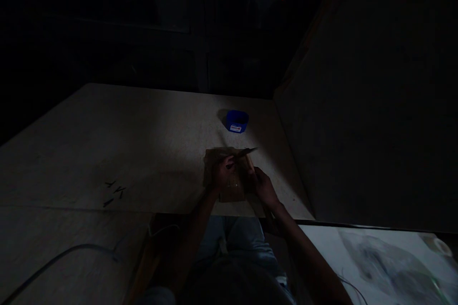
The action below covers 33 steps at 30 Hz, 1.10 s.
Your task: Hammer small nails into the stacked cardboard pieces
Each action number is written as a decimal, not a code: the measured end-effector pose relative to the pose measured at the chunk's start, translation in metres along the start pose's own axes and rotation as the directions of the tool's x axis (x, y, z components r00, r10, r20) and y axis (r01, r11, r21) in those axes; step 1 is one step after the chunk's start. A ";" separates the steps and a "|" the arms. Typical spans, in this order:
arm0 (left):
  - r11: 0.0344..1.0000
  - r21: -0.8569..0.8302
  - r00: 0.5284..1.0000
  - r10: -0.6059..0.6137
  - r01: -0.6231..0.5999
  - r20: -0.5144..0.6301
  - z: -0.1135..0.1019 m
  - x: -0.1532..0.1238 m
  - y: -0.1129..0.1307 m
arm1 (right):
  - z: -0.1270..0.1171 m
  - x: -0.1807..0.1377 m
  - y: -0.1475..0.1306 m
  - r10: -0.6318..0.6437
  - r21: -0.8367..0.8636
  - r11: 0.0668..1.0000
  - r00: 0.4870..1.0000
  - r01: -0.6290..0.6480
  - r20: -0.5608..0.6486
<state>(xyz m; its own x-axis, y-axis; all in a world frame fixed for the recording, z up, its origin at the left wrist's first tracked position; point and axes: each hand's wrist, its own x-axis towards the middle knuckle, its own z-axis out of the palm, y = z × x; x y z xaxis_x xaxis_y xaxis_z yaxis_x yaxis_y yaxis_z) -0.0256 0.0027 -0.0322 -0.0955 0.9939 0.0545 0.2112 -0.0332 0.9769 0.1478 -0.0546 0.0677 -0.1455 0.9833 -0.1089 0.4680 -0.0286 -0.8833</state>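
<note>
The picture is very dark. My right hand [264,185] is closed around the pale wooden handle of what looks like a hammer [249,161]. Its dark head lies across the top of the handle, with a tapered end pointing right. My left hand [222,169] is beside the head, fingers curled together over a brown block or board [232,194]. Whatever those fingers pinch is too dark to make out. The brown piece rests on the table near its front edge, partly covered by both hands.
A blue plastic tub [236,121] with a white label stands beyond my hands. Several small dark pieces [115,189] lie on the table [153,124] to the left. A tall panel [365,105] borders the right side. A cable [71,249] curves at lower left; clear plastic [386,262] lies at lower right.
</note>
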 end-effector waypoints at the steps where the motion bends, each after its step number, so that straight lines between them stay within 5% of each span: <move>1: 1.000 0.006 1.000 0.003 -0.003 0.003 0.000 0.000 -0.001 | -0.002 0.000 -0.002 -0.016 -0.001 1.000 1.000 0.016 -0.026; 5: 0.999 0.041 1.000 0.010 -0.010 -0.003 0.001 0.002 -0.003 | -0.008 -0.005 -0.006 -0.091 -0.051 0.995 0.994 0.088 -0.053; 10: 0.997 0.075 1.000 0.007 -0.006 -0.010 0.002 0.004 -0.002 | -0.003 -0.006 0.004 -0.027 -0.111 0.993 0.998 0.033 0.049; 17: 0.995 0.103 1.000 0.007 -0.005 -0.015 0.001 0.004 0.003 | -0.005 -0.010 -0.002 -0.072 -0.034 0.997 0.996 0.070 -0.055; 22: 0.996 0.091 1.000 0.012 -0.013 0.006 0.001 0.003 0.002 | -0.005 0.000 0.006 0.009 -0.123 0.992 0.998 -0.002 0.055; 33: 0.995 0.100 0.999 0.016 -0.012 -0.034 0.003 0.002 0.002 | 0.001 -0.001 0.008 0.016 -0.083 0.997 0.998 -0.011 0.054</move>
<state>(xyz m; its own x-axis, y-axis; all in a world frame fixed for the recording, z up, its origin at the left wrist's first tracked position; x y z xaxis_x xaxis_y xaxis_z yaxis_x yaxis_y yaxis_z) -0.0223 0.0047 -0.0309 -0.1249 0.9892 0.0769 0.3090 -0.0349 0.9504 0.1504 -0.0556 0.0600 -0.1847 0.9717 -0.1472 0.5400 -0.0248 -0.8413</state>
